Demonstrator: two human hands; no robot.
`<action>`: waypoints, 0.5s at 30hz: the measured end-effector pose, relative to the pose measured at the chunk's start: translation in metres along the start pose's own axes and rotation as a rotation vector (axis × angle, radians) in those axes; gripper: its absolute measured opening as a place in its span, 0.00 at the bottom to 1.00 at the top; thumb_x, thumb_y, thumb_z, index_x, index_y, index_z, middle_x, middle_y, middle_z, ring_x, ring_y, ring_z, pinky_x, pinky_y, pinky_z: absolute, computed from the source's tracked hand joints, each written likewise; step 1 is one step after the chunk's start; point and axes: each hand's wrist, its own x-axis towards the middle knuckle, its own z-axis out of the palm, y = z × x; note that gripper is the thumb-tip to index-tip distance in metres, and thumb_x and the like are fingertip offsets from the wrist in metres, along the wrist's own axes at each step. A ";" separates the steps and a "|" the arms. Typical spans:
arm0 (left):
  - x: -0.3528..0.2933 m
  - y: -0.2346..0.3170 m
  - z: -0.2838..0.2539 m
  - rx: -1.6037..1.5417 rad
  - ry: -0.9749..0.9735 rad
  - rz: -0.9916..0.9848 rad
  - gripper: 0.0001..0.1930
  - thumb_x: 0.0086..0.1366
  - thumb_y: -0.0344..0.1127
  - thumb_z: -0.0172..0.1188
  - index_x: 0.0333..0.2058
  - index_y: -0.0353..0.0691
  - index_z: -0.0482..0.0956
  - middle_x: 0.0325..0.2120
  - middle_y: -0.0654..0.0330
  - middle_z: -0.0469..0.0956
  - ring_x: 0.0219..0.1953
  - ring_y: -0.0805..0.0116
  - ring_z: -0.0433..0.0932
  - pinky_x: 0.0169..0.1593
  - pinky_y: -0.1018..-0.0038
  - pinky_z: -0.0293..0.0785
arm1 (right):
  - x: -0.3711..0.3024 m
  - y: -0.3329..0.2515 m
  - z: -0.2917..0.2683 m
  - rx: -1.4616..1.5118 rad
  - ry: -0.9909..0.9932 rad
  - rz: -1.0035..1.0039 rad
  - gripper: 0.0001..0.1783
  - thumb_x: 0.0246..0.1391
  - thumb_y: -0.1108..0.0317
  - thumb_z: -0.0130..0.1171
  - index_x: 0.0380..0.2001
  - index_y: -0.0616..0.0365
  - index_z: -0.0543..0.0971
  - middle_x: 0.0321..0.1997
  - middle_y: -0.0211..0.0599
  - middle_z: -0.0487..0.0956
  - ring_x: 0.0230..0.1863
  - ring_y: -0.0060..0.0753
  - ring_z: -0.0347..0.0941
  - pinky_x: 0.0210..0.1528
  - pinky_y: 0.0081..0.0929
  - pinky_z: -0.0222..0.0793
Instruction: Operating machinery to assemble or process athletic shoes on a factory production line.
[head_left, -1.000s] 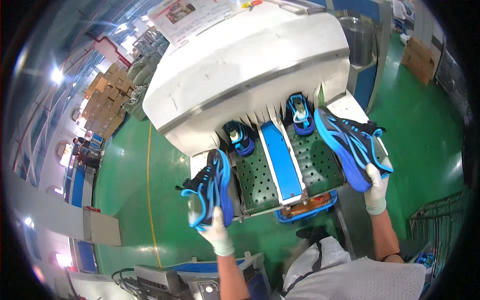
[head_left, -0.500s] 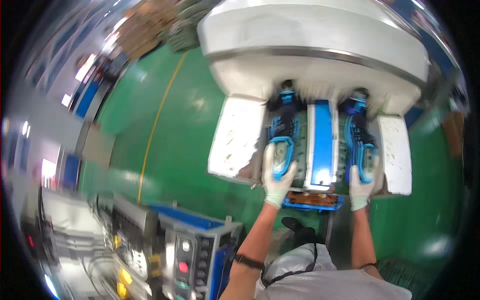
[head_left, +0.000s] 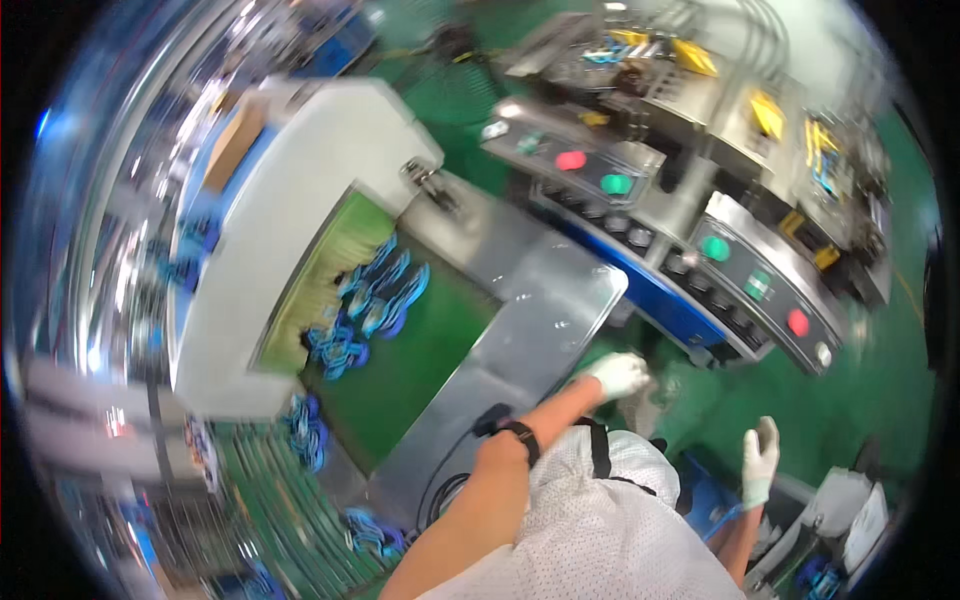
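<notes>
Both of my hands wear pale work gloves, and I see nothing in either one. My left hand hangs beside the corner of a metal table edge, its fingers loosely extended and blurred. Lower right, my right hand is raised with its fingers stretched and the thumb apart. Several black-and-blue shoes lie on a green conveyor belt to the left, at the mouth of a white machine housing. Neither hand touches them.
A steel frame borders the belt on my left. Ahead stands a machine with button panels and yellow parts. A roller rack is at lower left. At lower right sit a blue bin and pale boxes.
My view has swung from the white machine with two shoes to the belt and button panels. Both hands have let go of the blue-edged shoe pieces they were gripping.
</notes>
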 end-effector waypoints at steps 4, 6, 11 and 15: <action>-0.293 -0.238 -0.045 0.045 0.893 -0.964 0.14 0.70 0.41 0.51 0.36 0.40 0.82 0.39 0.53 0.83 0.44 0.53 0.80 0.47 0.58 0.77 | 0.061 -0.010 0.163 -0.131 -0.479 0.014 0.33 0.61 0.69 0.63 0.66 0.69 0.65 0.68 0.54 0.70 0.69 0.43 0.66 0.71 0.36 0.59; -0.384 -0.270 -0.064 -0.363 1.301 -1.139 0.16 0.66 0.46 0.56 0.38 0.38 0.82 0.39 0.46 0.83 0.42 0.47 0.82 0.49 0.57 0.78 | 0.076 0.001 0.199 -0.266 -0.539 -0.008 0.35 0.60 0.67 0.63 0.66 0.70 0.64 0.67 0.55 0.70 0.69 0.43 0.67 0.70 0.36 0.61; -0.596 -0.335 -0.053 -0.178 1.423 -1.525 0.34 0.60 0.46 0.70 0.58 0.32 0.71 0.48 0.40 0.78 0.52 0.46 0.78 0.56 0.58 0.74 | 0.062 -0.047 0.247 -0.447 -0.657 0.163 0.35 0.58 0.66 0.64 0.64 0.71 0.66 0.65 0.57 0.72 0.67 0.44 0.69 0.69 0.35 0.63; -0.617 -0.397 -0.074 -0.109 1.501 -1.419 0.51 0.56 0.50 0.74 0.69 0.31 0.55 0.64 0.37 0.61 0.63 0.40 0.66 0.67 0.58 0.64 | 0.047 -0.056 0.230 -0.800 -0.641 0.209 0.31 0.53 0.60 0.65 0.54 0.72 0.75 0.51 0.54 0.81 0.55 0.42 0.77 0.57 0.36 0.71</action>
